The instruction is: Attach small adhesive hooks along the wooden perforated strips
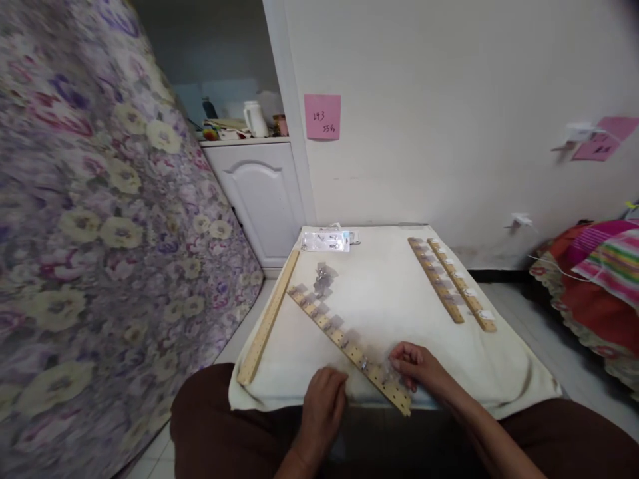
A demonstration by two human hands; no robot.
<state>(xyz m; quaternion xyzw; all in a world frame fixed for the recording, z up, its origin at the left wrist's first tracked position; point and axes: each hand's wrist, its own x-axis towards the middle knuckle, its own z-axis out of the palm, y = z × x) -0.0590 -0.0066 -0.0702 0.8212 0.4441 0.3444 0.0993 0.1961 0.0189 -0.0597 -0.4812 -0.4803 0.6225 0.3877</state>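
A person sits at a table covered in pale cloth (384,286). A narrow, perforated wooden strip (353,354) lies diagonally across it, its near end between both hands, with small clear pieces spaced along it. The right hand (410,364) seems to pinch one clear piece (387,370) beside that end. The left hand (325,394) rests curled at the table's edge; whether it holds anything cannot be told. The strip looks light and stiff, best steadied by its long edges; the clear pieces look thin, slippery and easily bent, best taken by their rims.
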